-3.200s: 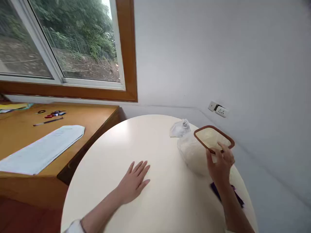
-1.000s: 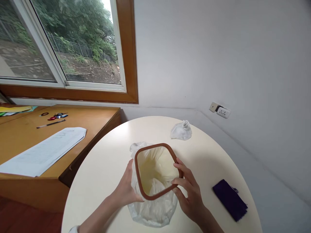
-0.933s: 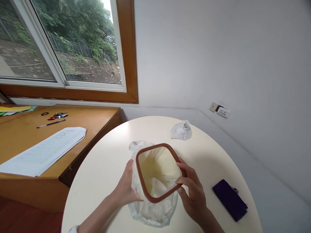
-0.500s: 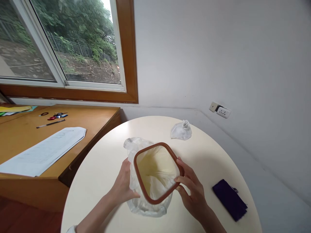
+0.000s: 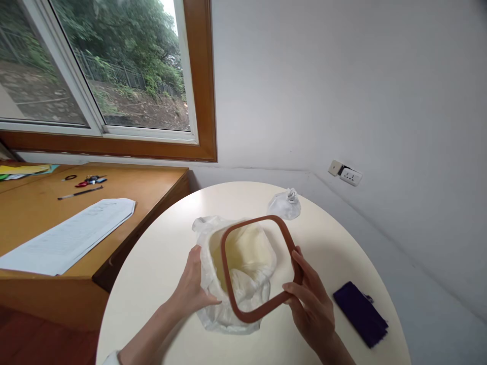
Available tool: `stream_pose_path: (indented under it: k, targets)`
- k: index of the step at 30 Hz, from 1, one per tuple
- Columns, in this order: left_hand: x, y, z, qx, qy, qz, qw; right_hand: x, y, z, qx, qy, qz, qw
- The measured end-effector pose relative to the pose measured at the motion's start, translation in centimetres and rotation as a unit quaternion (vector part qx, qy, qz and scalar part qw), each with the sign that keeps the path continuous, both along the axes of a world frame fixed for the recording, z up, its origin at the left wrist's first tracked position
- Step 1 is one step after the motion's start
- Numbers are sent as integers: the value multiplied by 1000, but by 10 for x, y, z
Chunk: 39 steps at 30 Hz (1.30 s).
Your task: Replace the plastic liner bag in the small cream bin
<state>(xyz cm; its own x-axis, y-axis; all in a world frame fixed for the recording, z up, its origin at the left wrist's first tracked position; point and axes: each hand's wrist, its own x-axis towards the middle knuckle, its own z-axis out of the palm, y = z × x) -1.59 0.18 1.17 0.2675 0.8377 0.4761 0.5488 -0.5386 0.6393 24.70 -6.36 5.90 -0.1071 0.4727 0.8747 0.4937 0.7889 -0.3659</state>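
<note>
A small trash bin (image 5: 217,253), pale yellow inside, stands on the round table with a translucent white plastic bag (image 5: 207,234) lining it and draped over its outside. My left hand (image 5: 193,286) is curved round the bin's left side, thumb at the front, pressing on the bag. In my right hand (image 5: 310,299) is a brown square rim ring (image 5: 291,238), pinched at its right side between thumb and fingers. The ring is tilted and lifted off the bin, and its left part overlaps the opening from my view.
A knotted white bag (image 5: 284,205) sits toward the back of the table (image 5: 152,284). Folded dark purple cloth (image 5: 360,314) lies at the right. On the wooden desk (image 5: 160,187) to the left are papers (image 5: 72,235), a pen (image 5: 80,193) and keys.
The brown ring has come off the bin's mouth and moved right with my right hand. My left hand has stayed on the bin's side.
</note>
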Motion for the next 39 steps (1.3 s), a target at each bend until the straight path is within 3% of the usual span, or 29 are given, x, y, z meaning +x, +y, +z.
stream_pose_path:
  k: [4,10,19,28,39]
  targets:
    - [-3,2,4,2,2,19,1000,9,6,-7,5,32,-62,998]
    - [-2,0,8,-12,14,29,999,45,30,-21,9,48,-231,972]
    - [-4,1,8,12,16,30,999,84,47,-43,-97,57,-381,918]
    - [-5,2,5,8,37,45,998,94,43,-43,-366,-6,-417,832]
    - [-4,2,7,8,13,40,999,96,45,-45,-496,-54,-398,770]
